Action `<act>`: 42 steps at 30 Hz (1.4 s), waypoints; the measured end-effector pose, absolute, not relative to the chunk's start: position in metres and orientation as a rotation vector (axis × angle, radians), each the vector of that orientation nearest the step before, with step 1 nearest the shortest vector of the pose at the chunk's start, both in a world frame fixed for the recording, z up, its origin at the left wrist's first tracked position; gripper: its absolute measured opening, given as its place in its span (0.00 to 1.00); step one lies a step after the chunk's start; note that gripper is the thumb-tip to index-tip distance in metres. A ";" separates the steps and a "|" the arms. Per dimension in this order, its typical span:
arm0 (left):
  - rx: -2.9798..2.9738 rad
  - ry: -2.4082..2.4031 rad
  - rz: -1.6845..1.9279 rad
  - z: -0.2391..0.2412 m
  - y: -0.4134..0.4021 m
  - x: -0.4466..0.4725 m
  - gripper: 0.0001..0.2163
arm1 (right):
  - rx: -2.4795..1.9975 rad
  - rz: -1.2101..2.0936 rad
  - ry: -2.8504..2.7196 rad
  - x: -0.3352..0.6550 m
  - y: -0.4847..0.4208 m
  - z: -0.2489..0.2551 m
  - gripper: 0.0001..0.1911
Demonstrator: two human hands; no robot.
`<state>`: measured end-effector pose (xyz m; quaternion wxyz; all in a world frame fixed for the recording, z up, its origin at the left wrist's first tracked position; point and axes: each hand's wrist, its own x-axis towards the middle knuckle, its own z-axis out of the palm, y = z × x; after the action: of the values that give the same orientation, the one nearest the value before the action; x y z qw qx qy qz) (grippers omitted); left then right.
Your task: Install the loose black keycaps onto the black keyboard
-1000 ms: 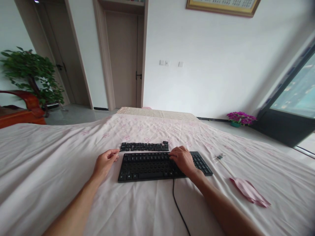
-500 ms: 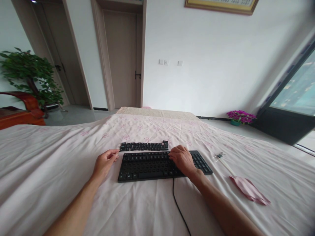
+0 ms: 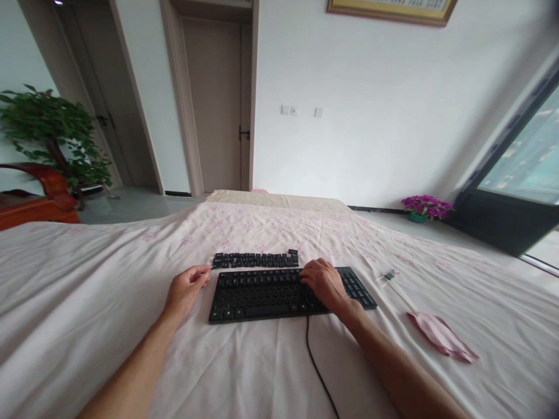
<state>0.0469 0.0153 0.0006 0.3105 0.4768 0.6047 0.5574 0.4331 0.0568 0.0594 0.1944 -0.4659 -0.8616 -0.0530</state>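
Observation:
A black keyboard (image 3: 257, 295) lies on the cloth in front of me. Its middle rows show bare round key mounts, while the upper rows, the bottom row and the right-hand block carry caps. Just beyond its far edge, loose black keycaps (image 3: 255, 260) are lined up in rows. My left hand (image 3: 187, 289) is closed in a pinch, its fingertips at the left end of those rows; what is between them is too small to make out. Over the right part of the keyboard, my right hand (image 3: 324, 284) rests with curled fingers together at the upper keys. Its palm hides the keys beneath.
A black cable (image 3: 315, 364) runs from the keyboard toward me. To the right lie a small wire tool with a pale handle (image 3: 399, 291) and a pink cloth pouch (image 3: 442, 336). The patterned tablecloth (image 3: 244, 372) has folds. Potted plants stand on the floor beyond.
Both hands keep practically the same place and pose; the keyboard and keycaps have not visibly moved. Only the camera's view has shifted very slightly.

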 end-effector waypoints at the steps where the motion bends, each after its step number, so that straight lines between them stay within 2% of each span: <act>1: 1.257 1.603 1.470 0.001 0.015 0.047 0.20 | -1.306 -0.144 -2.418 0.433 0.057 0.059 0.09; 19: 1.269 1.630 1.458 0.001 0.015 0.047 0.19 | -1.253 -0.102 -2.466 0.432 0.064 0.060 0.07; 32: 1.274 1.617 1.465 -0.001 0.015 0.047 0.21 | -1.333 -0.285 -2.534 0.421 0.045 0.062 0.12; 36: 1.290 1.623 1.455 -0.003 0.016 0.045 0.21 | -1.357 -0.318 -2.552 0.419 0.034 0.064 0.10; 42: 1.270 1.626 1.450 0.001 0.013 0.047 0.21 | -1.383 -0.308 -2.608 0.418 0.025 0.072 0.20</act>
<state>0.0468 0.0131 0.0014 0.3049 0.4794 0.6142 0.5477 0.4179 0.0250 0.0716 0.0865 -0.4641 -0.8754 -0.1035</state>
